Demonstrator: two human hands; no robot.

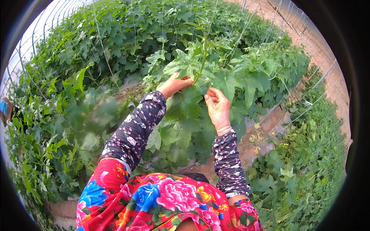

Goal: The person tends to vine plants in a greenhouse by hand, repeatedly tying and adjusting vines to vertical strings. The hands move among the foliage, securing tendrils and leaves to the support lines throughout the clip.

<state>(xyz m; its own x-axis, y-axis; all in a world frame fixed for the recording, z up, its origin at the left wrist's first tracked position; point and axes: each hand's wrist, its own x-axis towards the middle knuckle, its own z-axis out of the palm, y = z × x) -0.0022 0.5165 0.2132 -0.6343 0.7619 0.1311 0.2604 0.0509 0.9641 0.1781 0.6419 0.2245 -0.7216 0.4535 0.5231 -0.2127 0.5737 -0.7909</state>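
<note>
My left hand [178, 84] pinches the green stem [203, 59] of a climbing vine between thumb and fingers. The stem rises upright above the grip to a leafy tip, and a broad lobed leaf [185, 64] spreads over the fingers. Just to the right, my right hand [217, 106] is raised beside the same plant, its fingers curled and its thumb pointing up. Whether something thin lies between those fingertips is too small to tell. Large vine leaves [185, 104] hang below and between both hands.
Thin support strings [101, 43] run up through the dense vine rows. A bare soil path [254, 135] passes on the right, with another leafy row [294, 179] beyond it. Greenhouse hoops [33, 40] curve at the upper left. Part of another person [5, 111] shows at the left edge.
</note>
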